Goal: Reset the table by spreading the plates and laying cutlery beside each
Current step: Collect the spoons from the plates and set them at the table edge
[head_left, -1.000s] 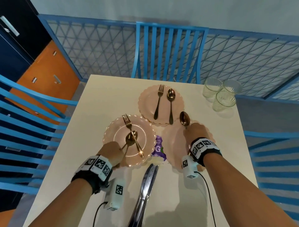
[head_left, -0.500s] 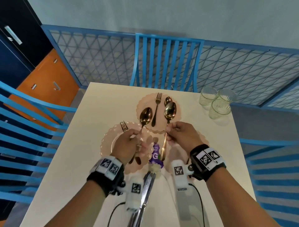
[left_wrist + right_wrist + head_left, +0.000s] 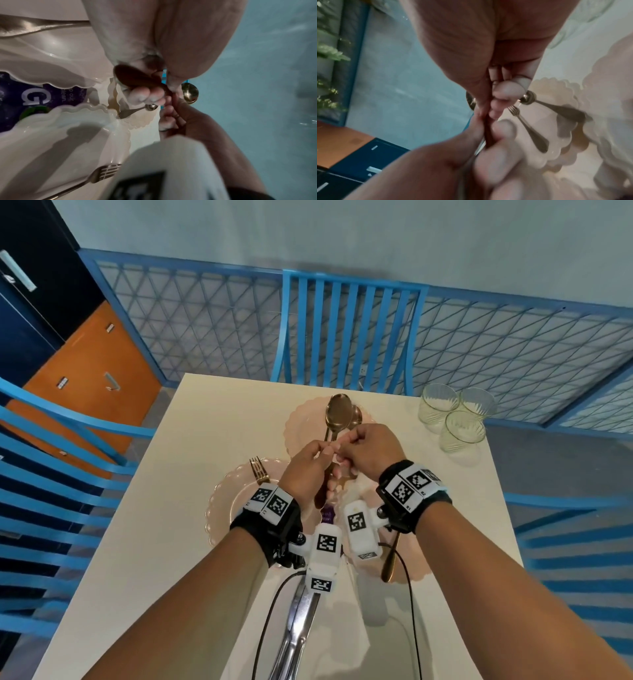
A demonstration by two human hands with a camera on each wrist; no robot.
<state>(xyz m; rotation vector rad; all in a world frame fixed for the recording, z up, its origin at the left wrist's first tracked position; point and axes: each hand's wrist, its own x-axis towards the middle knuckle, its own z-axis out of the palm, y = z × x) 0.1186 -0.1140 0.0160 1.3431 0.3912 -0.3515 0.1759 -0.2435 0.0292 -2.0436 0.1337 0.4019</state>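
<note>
Over the table's middle, my left hand and right hand meet and pinch the handles of two copper spoons held upright together. One bowl shows above the knuckles, and two handle ends hang below the hands. In the right wrist view both thumbs press on a dark handle. Three pink scalloped plates lie below. The left plate carries a fork. The far plate holds a fork and a spoon. The right plate has one copper handle on it.
Three clear glasses stand at the table's back right corner. A purple packet lies between the near plates, and silver tongs lie at the front. Blue chairs stand at the back, left and right sides.
Each hand lifted a spoon off its plate, then the hands moved together. The two spoons, apart half a second ago, now stand side by side in both grips.
</note>
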